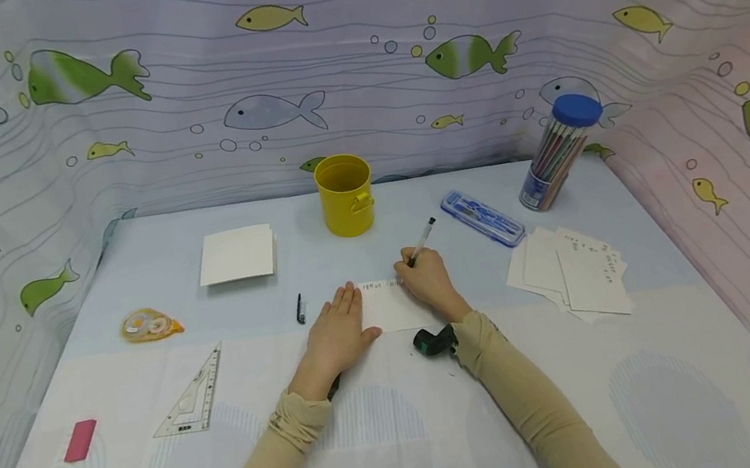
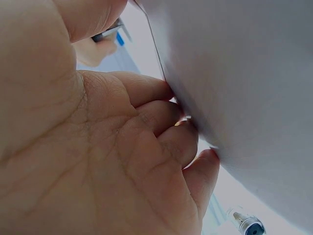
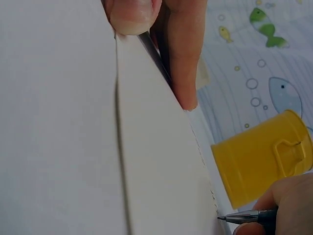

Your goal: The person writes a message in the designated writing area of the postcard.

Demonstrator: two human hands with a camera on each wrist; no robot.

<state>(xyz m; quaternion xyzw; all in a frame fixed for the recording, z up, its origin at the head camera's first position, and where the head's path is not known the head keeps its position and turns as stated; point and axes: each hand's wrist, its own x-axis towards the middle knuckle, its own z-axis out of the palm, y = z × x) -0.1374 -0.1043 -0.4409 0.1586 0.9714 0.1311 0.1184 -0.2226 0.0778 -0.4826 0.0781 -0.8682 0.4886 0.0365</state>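
Note:
A white card point(image 1: 397, 315) with a line of small handwriting along its far edge lies in front of the person. The left hand point(image 1: 334, 335) rests flat with fingers extended over its left side; the left wrist view shows the palm point(image 2: 112, 152) close up. In the right hand point(image 1: 435, 284) a black-tipped pen point(image 1: 429, 229) is pinched, leaning upward. Its point, seen as a metal pen tip point(image 3: 237, 216) in the right wrist view, is at the written line. Left of the left hand lies a small dark pen cap point(image 1: 300, 309).
Behind stand a yellow bucket point(image 1: 347, 201) and a pencil tub point(image 1: 560, 151). A blue case point(image 1: 483, 217) and written cards point(image 1: 594, 279) lie right. Leftward are a paper stack point(image 1: 237, 255), correction tape point(image 1: 150, 325), a set square point(image 1: 193, 396) and a pink eraser point(image 1: 80, 441).

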